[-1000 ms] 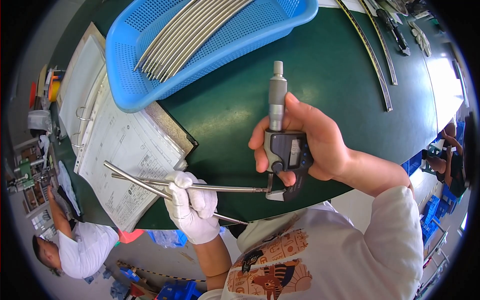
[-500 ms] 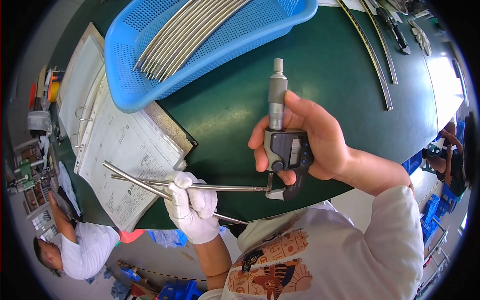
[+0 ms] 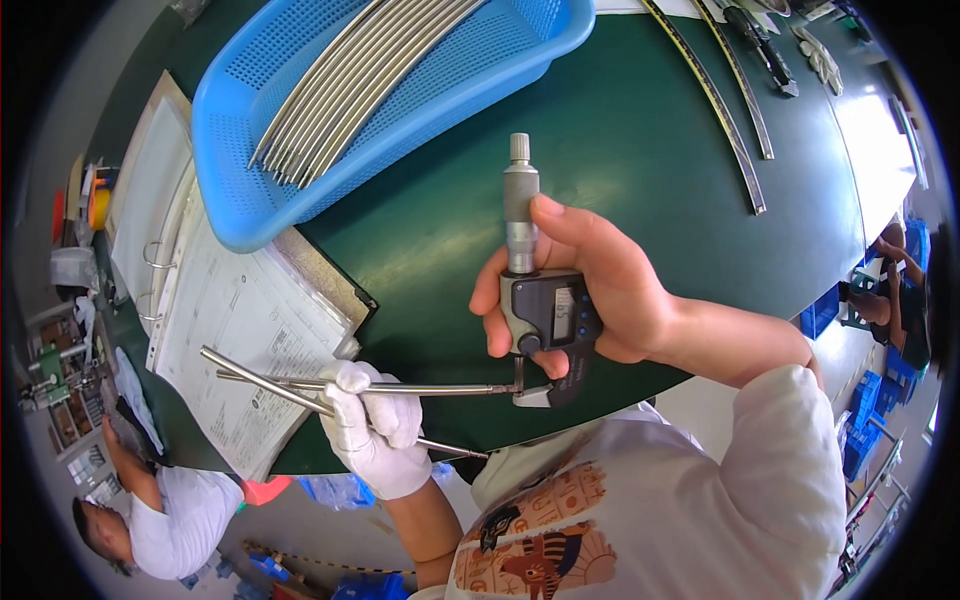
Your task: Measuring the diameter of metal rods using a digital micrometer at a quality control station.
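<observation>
My left hand (image 3: 375, 430), in a white glove, is closed around two slim metal rods that cross each other. The upper metal rod (image 3: 450, 389) lies nearly level, and its right end sits at the jaws of a digital micrometer. The lower metal rod (image 3: 262, 379) slants down to the right, passing behind the glove and coming out below it. My bare right hand (image 3: 610, 285) grips the micrometer (image 3: 537, 310) by its dark frame, thumb on the grey thimble. The micrometer stands upright, its small display facing up at me.
A blue perforated basket (image 3: 235, 215) holding several metal rods (image 3: 360, 80) stands at the upper left. Below it lies an open ring binder (image 3: 240, 340) with printed drawings. Two long strips (image 3: 715, 90), a dark tool (image 3: 760, 48) and a white glove (image 3: 818, 58) lie far right. Another person (image 3: 170, 520) sits lower left.
Micrometer and right hand appear slightly farther left and lower. The basket and strips have also shifted left in view. Both hands keep their grips, with the rod end still at the jaws.
</observation>
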{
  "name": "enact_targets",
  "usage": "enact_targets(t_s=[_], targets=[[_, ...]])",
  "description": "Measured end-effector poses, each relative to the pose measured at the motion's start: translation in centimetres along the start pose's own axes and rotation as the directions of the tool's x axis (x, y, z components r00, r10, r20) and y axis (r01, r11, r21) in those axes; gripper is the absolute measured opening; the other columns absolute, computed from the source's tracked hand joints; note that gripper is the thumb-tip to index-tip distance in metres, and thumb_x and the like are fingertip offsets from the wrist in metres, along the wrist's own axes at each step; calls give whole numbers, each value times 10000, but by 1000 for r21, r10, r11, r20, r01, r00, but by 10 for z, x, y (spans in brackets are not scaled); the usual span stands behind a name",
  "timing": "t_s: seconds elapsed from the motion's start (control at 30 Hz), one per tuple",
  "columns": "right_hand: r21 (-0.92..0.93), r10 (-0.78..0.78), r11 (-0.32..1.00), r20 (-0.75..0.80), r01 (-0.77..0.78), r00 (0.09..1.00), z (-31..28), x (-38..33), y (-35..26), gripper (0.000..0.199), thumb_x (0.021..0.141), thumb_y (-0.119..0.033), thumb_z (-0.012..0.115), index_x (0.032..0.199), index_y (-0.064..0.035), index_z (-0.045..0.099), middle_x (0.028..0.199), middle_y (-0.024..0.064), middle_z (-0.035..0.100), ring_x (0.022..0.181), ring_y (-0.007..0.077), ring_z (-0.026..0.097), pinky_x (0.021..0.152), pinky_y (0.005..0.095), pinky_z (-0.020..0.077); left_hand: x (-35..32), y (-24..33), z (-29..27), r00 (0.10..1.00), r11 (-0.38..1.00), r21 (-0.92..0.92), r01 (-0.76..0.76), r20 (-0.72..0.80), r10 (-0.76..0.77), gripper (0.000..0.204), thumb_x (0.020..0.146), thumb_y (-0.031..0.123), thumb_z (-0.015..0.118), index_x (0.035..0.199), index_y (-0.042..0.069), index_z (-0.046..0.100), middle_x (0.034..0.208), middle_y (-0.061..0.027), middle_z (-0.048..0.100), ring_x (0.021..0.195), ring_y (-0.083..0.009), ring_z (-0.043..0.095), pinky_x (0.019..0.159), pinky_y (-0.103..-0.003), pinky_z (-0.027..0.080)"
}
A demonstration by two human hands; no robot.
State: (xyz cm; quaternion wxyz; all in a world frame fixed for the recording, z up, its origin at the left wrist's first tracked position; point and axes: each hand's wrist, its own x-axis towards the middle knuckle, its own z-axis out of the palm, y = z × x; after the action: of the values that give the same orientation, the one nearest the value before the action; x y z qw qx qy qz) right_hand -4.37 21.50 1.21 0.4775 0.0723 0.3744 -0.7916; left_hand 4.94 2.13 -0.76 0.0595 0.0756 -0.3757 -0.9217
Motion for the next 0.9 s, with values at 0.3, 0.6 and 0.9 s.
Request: enact_targets(t_s=[0.3, 0.6, 0.9], targets=[[-14, -6, 1000, -5, 6, 1000, 1, 0, 0, 628, 865, -525, 215, 858, 16, 534, 678, 114, 585, 406, 142, 466, 442, 231, 411, 0, 1, 3, 998, 999, 37, 1, -63, 1, 234, 922, 235, 345, 889, 25, 442, 486, 9, 314, 340, -52, 237, 310, -191, 213], [51, -30, 998, 25, 29, 999, -1, 3, 3, 637, 886, -474, 122, 904, 21, 522, 702, 137, 586, 411, 153, 477, 450, 236, 425, -2, 1, 3, 992, 995, 95, 17, -125, -5, 229, 902, 266, 400, 876, 48, 461, 495, 6, 352, 342, -56, 270, 317, -187, 224], [-22, -18, 1000, -18, 18, 1000, 3, 3, 1, 637, 858, -542, 228, 839, 14, 536, 660, 112, 584, 382, 133, 455, 422, 225, 406, -2, 1, 2, 992, 995, 92, 33, -123, -21, 219, 901, 260, 404, 858, 52, 454, 500, 1, 353, 338, -57, 265, 307, -185, 227]])
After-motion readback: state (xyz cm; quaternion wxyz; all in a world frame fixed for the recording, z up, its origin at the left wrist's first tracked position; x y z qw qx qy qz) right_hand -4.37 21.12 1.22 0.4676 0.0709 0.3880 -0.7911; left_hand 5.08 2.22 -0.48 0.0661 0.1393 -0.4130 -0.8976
